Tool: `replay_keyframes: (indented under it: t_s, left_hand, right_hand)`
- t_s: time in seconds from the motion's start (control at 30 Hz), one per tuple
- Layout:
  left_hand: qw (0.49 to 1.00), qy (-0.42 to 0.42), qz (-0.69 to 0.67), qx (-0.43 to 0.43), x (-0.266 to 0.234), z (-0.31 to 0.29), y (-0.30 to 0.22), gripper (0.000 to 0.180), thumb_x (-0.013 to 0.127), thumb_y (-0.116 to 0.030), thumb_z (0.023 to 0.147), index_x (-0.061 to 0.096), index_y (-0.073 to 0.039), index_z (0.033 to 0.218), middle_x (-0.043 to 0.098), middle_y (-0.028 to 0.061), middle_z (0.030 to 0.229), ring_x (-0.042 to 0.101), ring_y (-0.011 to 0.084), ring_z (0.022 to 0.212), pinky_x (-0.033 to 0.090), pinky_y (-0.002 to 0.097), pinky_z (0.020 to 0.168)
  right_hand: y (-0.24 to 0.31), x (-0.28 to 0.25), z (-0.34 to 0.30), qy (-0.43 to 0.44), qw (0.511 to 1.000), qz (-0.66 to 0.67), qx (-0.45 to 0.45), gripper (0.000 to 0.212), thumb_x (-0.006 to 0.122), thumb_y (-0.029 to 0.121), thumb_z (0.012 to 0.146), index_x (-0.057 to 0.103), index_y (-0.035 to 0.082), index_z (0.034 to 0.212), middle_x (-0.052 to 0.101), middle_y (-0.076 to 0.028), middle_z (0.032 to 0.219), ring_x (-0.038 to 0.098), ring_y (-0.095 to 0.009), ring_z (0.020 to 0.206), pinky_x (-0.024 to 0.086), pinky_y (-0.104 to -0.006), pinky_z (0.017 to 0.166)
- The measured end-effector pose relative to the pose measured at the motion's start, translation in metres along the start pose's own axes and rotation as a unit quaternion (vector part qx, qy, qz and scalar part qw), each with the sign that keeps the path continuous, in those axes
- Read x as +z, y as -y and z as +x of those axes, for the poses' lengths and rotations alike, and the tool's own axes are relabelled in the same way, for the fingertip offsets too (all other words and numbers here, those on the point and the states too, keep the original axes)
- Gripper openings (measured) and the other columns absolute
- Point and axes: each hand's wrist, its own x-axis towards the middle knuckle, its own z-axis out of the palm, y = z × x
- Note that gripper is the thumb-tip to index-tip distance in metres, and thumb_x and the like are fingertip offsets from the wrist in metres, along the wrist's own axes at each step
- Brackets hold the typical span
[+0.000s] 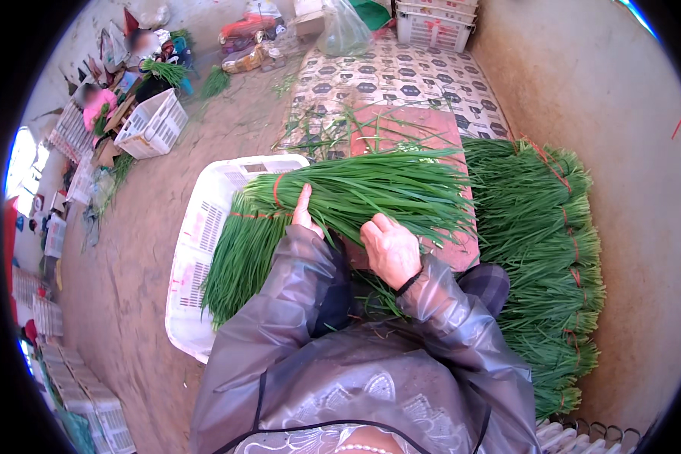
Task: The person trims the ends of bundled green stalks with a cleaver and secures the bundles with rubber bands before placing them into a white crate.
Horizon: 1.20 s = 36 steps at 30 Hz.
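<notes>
A large bundle of green Chinese chives (386, 185) lies sideways in front of me. Its pale stem ends point left, with a red band round them, and the leaf tips spread right over a reddish board (450, 129). My left hand (304, 212) is wrapped round the bundle from below, near the band, with the thumb up. Curled closed, my right hand (392, 248) pinches leaves at the bundle's near edge; its fingertips are partly hidden. Another banded bundle of chives (238, 261) sits in a white plastic crate (183, 303) at my left, under the held bundle's stem end.
Several banded chive bundles (522, 212) are stacked at my right along the wall (628, 189). Loose leaves lie on the patterned floor sheet (424, 72). Far left, two people sit with chives beside a white crate (153, 125). More crates (435, 26) stand at the back.
</notes>
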Motion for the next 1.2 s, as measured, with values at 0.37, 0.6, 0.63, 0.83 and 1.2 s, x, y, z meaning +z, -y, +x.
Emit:
replay_keyframes:
  t_s: [0.37,0.6,0.63,0.83,1.2]
  left_hand:
    - [0.999,0.025,0.021,-0.002,0.009,-0.011,0.002,0.048,0.07,-0.032,0.091,0.057,-0.006,0.129,0.064,0.0093,0.125,0.061,0.0275,0.115,0.049,0.0481,0.101]
    - [0.996,0.067,0.031,0.04,0.008,-0.018,0.006,0.04,0.068,-0.014,0.091,0.056,-0.006,0.129,0.065,0.0092,0.121,0.063,0.0272,0.111,0.052,0.047,0.097]
    - [0.995,0.067,0.047,0.051,0.014,-0.022,0.005,0.041,0.069,-0.014,0.091,0.056,-0.006,0.129,0.065,0.0092,0.121,0.063,0.0274,0.111,0.052,0.047,0.097]
    - [0.966,0.2,0.106,0.128,0.091,-0.073,0.012,0.056,0.072,-0.001,0.083,0.05,-0.004,0.135,0.061,0.0103,0.128,0.06,0.0247,0.117,0.048,0.0423,0.103]
    - [0.749,0.334,0.536,0.201,0.228,-0.129,-0.038,0.09,0.083,-0.013,0.075,0.032,-0.006,0.149,0.051,0.0162,0.139,0.055,0.0239,0.121,0.045,0.0385,0.103]
  right_hand:
    - [0.009,0.03,-0.012,0.21,0.962,0.1,0.14,0.037,0.06,0.038,0.094,0.066,0.002,0.09,0.066,-0.021,0.076,0.065,-0.04,0.076,0.05,-0.0489,0.067]
    - [0.004,0.028,-0.014,0.31,0.849,0.424,0.043,0.026,0.061,0.029,0.091,0.063,0.005,0.079,0.062,-0.016,0.069,0.062,-0.036,0.066,0.048,-0.0449,0.06]
    - [0.011,0.008,-0.014,0.385,0.792,0.472,0.036,0.029,0.063,0.032,0.092,0.064,0.006,0.08,0.062,-0.015,0.069,0.062,-0.035,0.065,0.048,-0.0439,0.06]
    - [0.035,-0.069,0.031,0.016,0.997,0.041,-0.066,0.081,0.077,0.045,0.075,0.047,0.002,0.136,0.05,-0.02,0.132,0.047,-0.038,0.125,0.035,-0.0506,0.103]
    - [-0.023,-0.151,0.061,-0.145,0.862,0.475,0.097,0.081,0.08,0.015,0.077,0.036,-0.003,0.143,0.059,-0.012,0.126,0.056,-0.019,0.114,0.045,-0.0328,0.099]
